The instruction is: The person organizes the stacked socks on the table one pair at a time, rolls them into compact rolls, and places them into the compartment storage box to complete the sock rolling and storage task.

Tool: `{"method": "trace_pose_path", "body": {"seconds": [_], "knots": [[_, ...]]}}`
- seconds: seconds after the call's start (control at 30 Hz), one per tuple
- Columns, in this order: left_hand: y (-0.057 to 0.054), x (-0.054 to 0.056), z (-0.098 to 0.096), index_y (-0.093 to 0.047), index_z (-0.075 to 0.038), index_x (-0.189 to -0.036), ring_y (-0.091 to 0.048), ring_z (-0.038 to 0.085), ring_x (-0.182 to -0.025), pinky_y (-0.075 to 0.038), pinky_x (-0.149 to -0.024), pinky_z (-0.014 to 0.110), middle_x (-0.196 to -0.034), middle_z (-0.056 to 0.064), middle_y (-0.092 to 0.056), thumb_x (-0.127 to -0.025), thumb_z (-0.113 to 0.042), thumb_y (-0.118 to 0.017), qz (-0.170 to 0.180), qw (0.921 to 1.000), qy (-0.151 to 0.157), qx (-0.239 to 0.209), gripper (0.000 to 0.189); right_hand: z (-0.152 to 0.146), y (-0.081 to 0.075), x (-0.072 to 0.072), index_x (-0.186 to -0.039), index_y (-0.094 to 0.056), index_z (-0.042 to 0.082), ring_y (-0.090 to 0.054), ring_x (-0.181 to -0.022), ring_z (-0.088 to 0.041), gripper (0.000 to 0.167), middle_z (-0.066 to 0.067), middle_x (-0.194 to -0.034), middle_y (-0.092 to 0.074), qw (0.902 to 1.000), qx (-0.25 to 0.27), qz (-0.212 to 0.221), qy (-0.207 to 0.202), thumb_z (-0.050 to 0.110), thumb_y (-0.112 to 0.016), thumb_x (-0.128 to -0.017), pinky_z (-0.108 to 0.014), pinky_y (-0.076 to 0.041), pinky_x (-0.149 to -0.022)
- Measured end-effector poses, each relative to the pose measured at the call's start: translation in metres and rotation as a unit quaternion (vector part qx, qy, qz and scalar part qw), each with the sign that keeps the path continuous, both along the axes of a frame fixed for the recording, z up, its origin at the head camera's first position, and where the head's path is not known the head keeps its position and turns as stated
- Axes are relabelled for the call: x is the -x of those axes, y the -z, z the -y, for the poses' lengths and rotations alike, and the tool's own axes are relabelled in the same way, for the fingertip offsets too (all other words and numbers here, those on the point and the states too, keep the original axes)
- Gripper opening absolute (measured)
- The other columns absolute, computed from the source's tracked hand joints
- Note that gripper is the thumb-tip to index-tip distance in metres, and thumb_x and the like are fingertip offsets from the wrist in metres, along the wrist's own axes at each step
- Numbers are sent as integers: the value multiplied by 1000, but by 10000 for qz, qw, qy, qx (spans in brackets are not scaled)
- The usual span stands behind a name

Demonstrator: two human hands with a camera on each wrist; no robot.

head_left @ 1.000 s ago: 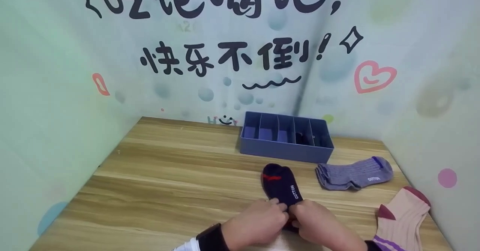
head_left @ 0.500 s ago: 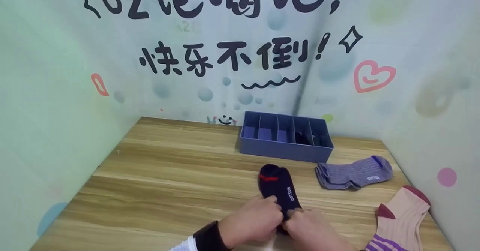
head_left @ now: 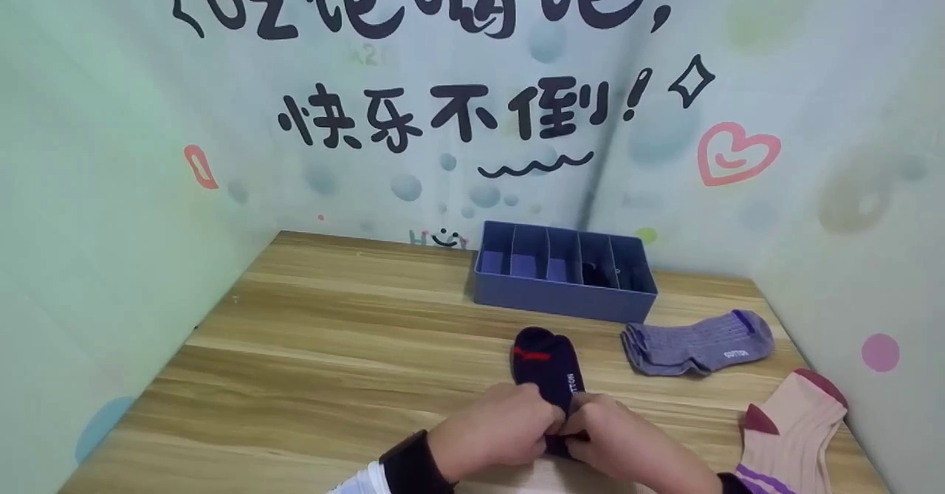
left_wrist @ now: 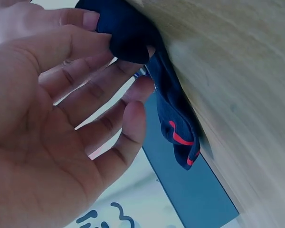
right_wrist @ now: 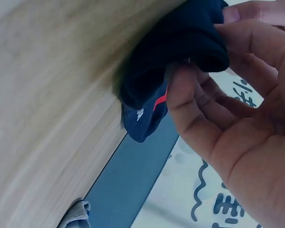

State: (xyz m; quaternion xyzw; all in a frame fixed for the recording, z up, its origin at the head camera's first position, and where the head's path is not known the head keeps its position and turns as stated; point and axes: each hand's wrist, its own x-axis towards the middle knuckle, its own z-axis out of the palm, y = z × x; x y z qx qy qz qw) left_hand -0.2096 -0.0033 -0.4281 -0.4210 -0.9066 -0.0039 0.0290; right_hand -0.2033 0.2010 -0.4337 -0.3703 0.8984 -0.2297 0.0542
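A pair of dark navy socks (head_left: 545, 376) with a red stripe and white lettering lies on the table, toes pointing toward the back. My left hand (head_left: 502, 424) pinches the near, cuff end from the left; its thumb and forefinger meet at the dark fabric (left_wrist: 126, 31) in the left wrist view. From the right, my right hand (head_left: 627, 435) pinches the same end. In the right wrist view the fabric (right_wrist: 185, 42) curls over between thumb and fingers. The two hands almost meet over the socks and hide part of them.
Behind the socks stands a blue divided box (head_left: 565, 294) with dark items in its right compartments. Grey socks (head_left: 698, 346) lie to its front right. Pink socks (head_left: 790, 420) with maroon toes rest near the table's right edge. Printed cloth (head_left: 443, 206) walls in the wooden table (head_left: 310, 376).
Both hands stay on the cuff end of the navy socks and have shifted slightly. The right hand has come up a little, covering part of the lettering. The box and other socks stay put.
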Motion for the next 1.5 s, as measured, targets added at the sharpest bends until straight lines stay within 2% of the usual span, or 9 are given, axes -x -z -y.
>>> {"method": "trace_pose_path", "body": {"seconds": [0.1,0.3,0.47,0.67,0.87,1.03,1.13,1.3,1.5], "knots": [[0,-1,1,-71,-26,-80,-58,11,-68,-43,-55,28,-75,-6,-67,-84,-29,-80,-391,9990,205,100,11,-1,3,1,-85,-81,12,-52,-75,5,12,3,-83,-72,9993,172,-329,-33,1,-78,-87,-19,-50,-63],[4,0,-1,-75,-25,-83,-59,14,-79,-45,-61,29,-84,-6,-72,-85,-42,-80,-901,9948,352,319,17,2,4,0,-76,-66,15,-47,-67,4,21,9,-73,-64,9981,146,-370,475,0,-79,-84,-20,-45,-58],[9,-1,-4,-79,-26,-89,-60,11,-86,-46,-68,27,-88,-9,-74,-87,-45,-80,-1167,9921,321,331,19,4,4,-3,-75,-72,13,-53,-66,1,17,5,-77,-64,9945,-59,-891,549,-1,-80,-82,-22,-47,-57],[12,-2,-4,-78,-24,-84,-59,12,-81,-44,-64,27,-83,-8,-71,-89,-38,-77,-1271,9914,255,166,15,8,5,-11,-79,-80,14,-58,-69,-11,9,1,-81,-64,9703,-831,-2203,555,8,-81,-85,-31,-49,-58],[14,-2,-3,-78,-25,-83,-61,12,-78,-46,-61,27,-82,-8,-72,-90,-36,-75,-1331,9908,236,104,13,11,3,-18,-90,-80,12,-61,-78,-18,3,-3,-91,-67,9619,-1585,-2196,386,14,-80,-88,-41,-54,-67],[12,-3,-2,-76,-23,-79,-61,12,-72,-47,-56,28,-79,-7,-71,-92,-36,-73,-1366,9902,198,214,18,9,6,-18,-89,-78,10,-62,-74,-19,9,-4,-88,-67,9502,-1780,-2553,134,7,-81,-82,-39,-53,-66],[10,-3,-3,-74,-21,-79,-60,13,-67,-46,-52,29,-78,-5,-70,-93,-37,-73,-1203,9922,152,302,22,6,7,-16,-89,-77,11,-59,-71,-17,11,-3,-84,-65,9529,-1790,-2448,48,5,-81,-81,-36,-51,-64],[7,-3,-5,-72,-17,-91,-62,13,-66,-49,-56,29,-80,-2,-70,-93,-39,-76,-771,9965,178,258,23,2,5,-8,-99,-78,14,-58,-74,-10,12,-1,-88,-71,9764,-1512,-1539,51,17,-82,-89,-33,-52,-67],[7,-1,-3,-75,-18,-93,-65,14,-73,-51,-60,30,-85,-3,-72,-89,-38,-81,-665,9973,253,206,22,-2,5,0,-93,-78,18,-54,-73,-2,7,7,-85,-66,9893,-1043,-1003,-171,25,-78,-94,-27,-49,-64]]}}
